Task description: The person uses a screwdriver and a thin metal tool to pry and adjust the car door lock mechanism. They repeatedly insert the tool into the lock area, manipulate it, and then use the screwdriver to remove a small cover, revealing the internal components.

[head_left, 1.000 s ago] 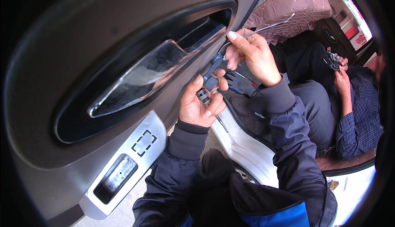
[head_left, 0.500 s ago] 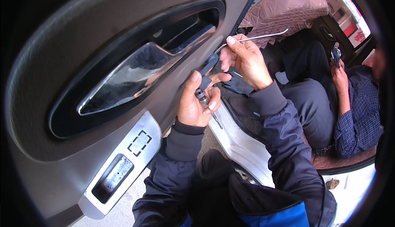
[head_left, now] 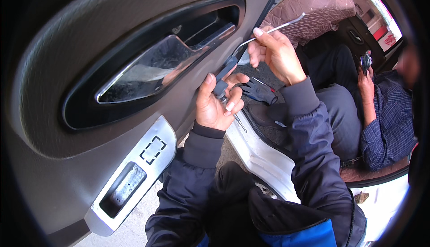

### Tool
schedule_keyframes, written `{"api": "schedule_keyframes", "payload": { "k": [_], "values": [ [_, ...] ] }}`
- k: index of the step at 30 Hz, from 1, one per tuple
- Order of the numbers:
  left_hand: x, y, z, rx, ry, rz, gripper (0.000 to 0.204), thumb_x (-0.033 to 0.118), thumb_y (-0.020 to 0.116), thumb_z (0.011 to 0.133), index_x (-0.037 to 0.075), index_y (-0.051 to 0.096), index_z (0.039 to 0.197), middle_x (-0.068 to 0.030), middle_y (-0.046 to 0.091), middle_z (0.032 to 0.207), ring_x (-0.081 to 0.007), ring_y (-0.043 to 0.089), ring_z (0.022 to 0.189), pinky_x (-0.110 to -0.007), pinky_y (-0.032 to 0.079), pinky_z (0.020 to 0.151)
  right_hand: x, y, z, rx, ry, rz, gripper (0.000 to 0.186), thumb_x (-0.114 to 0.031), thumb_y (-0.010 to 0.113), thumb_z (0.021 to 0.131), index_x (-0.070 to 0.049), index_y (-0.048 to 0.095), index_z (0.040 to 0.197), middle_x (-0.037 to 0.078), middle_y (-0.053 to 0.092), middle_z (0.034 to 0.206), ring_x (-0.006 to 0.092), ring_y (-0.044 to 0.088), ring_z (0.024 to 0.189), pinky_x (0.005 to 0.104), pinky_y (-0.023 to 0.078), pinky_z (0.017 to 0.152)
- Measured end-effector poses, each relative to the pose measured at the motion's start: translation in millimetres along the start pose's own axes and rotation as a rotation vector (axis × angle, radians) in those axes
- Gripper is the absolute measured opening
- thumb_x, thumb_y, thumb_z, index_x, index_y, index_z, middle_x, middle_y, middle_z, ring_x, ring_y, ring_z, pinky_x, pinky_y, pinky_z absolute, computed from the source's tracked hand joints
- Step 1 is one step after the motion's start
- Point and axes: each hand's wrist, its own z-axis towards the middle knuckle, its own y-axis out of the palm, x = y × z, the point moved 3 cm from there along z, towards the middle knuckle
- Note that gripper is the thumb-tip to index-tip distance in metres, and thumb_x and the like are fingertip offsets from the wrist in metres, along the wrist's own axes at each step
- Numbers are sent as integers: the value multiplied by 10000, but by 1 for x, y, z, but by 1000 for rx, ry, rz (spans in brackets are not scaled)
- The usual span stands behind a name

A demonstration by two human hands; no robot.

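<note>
My left hand (head_left: 215, 106) grips a dark grey plastic piece (head_left: 221, 84) and a cylindrical metal tool (head_left: 222, 99), partly hidden by its fingers, beside the brown door panel (head_left: 71, 162). My right hand (head_left: 280, 56) is just above it, pinching a thin bent metal rod (head_left: 291, 22) between thumb and fingers. The rod's lower end runs to the grey piece at the panel's edge; whether they are joined I cannot tell. Left of both hands sit the oval black handle recess with chrome trim (head_left: 139, 76) and, lower, a silver switch bezel (head_left: 159, 130) with empty cut-outs.
At right, another person (head_left: 387, 112) sits in the doorway holding a small mechanism (head_left: 365, 61). A glove (head_left: 257, 92) lies on the floor mat inside. The white door sill (head_left: 255, 144) runs below my hands. A quilted pink seat (head_left: 309, 5) is at the back.
The view has shifted slightly. My right hand and the rod have risen a little relative to my left hand. The other person's hands and mechanism have changed angle, now more upright.
</note>
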Motion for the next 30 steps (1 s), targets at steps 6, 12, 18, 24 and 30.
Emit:
{"api": "schedule_keyframes", "payload": {
  "k": [6,12,18,24,30],
  "values": [
    [-6,0,5,8,8,42,843,699,539,956,5,552,1435,-109,699,1092,-95,457,530,-241,342,488,-5,8,2,-22,60,5,260,-238,592,1062,8,557,986,145,715,821,204,707,633,309,587,600],
    [-8,2,6,-14,-6,81,824,665,555,952,12,526,1454,-100,702,994,-97,440,476,-252,347,491,-3,13,-5,10,27,-16,217,-214,579,1068,-4,549,1025,140,718,807,209,710,625,302,584,590],
    [-7,7,0,-29,-23,82,792,627,547,961,24,513,1473,-100,692,970,-100,451,467,-258,348,489,-12,6,9,-98,146,-86,227,-223,562,1081,0,588,1045,134,740,827,196,739,627,275,625,604],
    [-5,6,-2,-44,-16,32,798,625,536,970,7,506,1474,-93,688,1003,-104,448,498,-258,345,487,-15,8,7,-99,182,-144,316,-254,592,1064,57,619,1009,135,711,794,203,729,634,289,618,610],
    [-11,9,-1,0,50,-218,802,544,566,991,-95,451,1461,-80,681,1035,-111,460,580,-251,335,476,-8,6,6,-125,152,-170,321,-298,538,1097,20,577,1096,141,728,840,213,745,690,303,625,659]
  ]
}}
